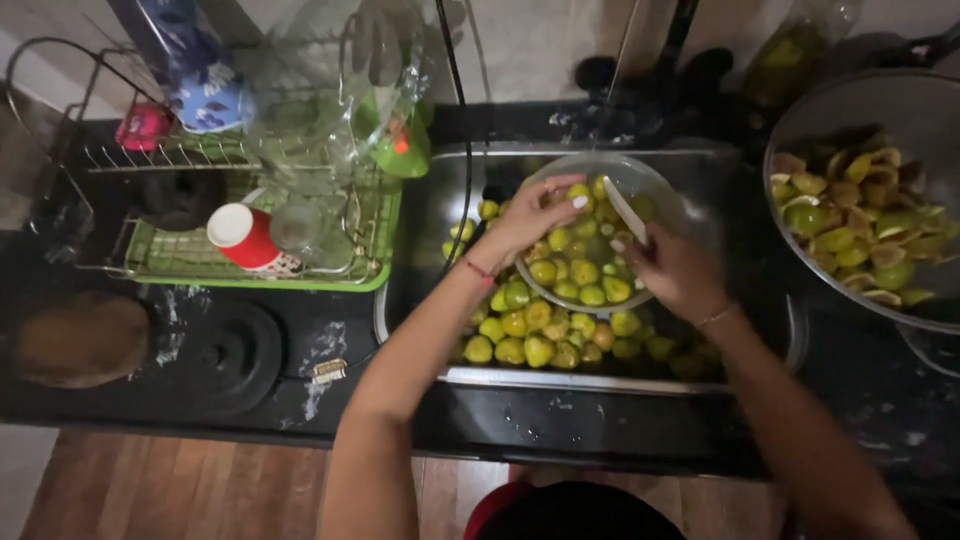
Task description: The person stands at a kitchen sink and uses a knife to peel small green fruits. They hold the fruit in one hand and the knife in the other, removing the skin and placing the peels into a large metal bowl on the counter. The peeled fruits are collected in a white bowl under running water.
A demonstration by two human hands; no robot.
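Both hands work over the sink [430,215], which is set into a dark countertop [250,400] and holds a heap of small yellow-green fruits [525,335] along its near edge. A clear glass bowl [650,180] sits in the sink on top of that heap, towards the sink's far side, and is itself full of the same fruits. The left hand [535,215] reaches into the bowl from its left rim, fingers curled down onto the fruits there; whether it has closed on one of them cannot be told, since the fingertips are buried among them. The right hand [675,270] is at the bowl's right rim, clamped on the handle of a knife [625,208] whose pale blade points up and away over the bowl. The two hands are near one another but not touching. At the right edge of the countertop stands a large metal bowl [850,110] holding cut fruit pieces [860,225] (halved, with brownish insides showing). Left of the sink, a green dish rack [380,255] carries a red cup [245,238] lying on its side and some clear glassware [310,120]. Near the countertop's left edge lie a round black lid [225,355] and a brown rounded object [80,338].
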